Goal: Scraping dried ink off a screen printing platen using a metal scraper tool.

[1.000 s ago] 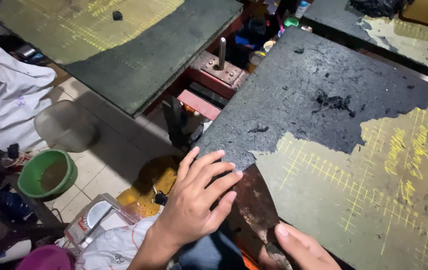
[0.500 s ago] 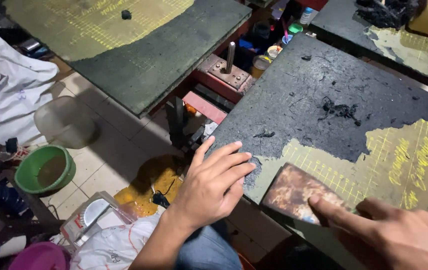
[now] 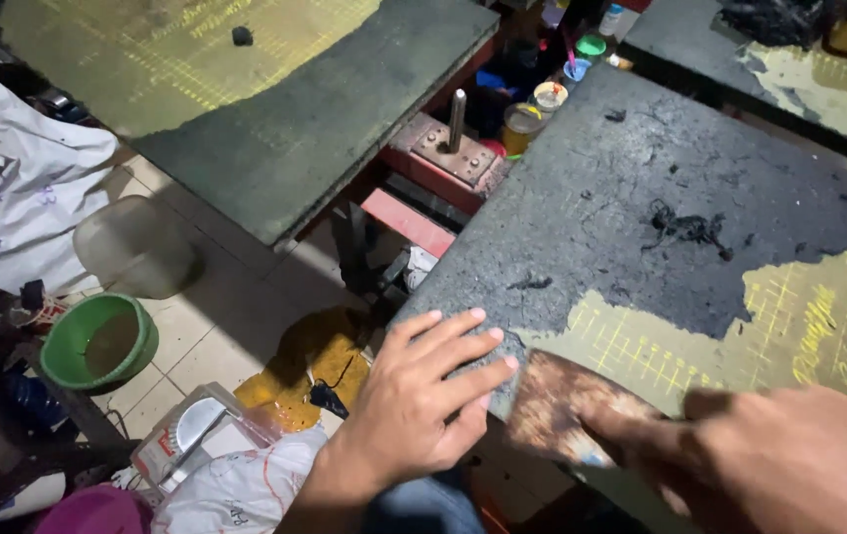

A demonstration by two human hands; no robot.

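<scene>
My left hand lies flat with fingers spread on the near corner of a dark worn tabletop, holding nothing. My right hand grips a rusty flat metal scraper blade, pressed on the table's edge where a yellow grid-marked surface shows under the black coating. The blade's tip sits just beside my left fingertips. Black scraped crumbs lie on the dark part further back.
A second dark table stands to the left, with a red metal press and its upright pin between the tables. On the tiled floor are a green bucket, a clear tub, white cloth and small paint pots.
My right hand has come into view from the lower right and pushed the scraper up onto the table edge. My left hand stays spread on the corner.
</scene>
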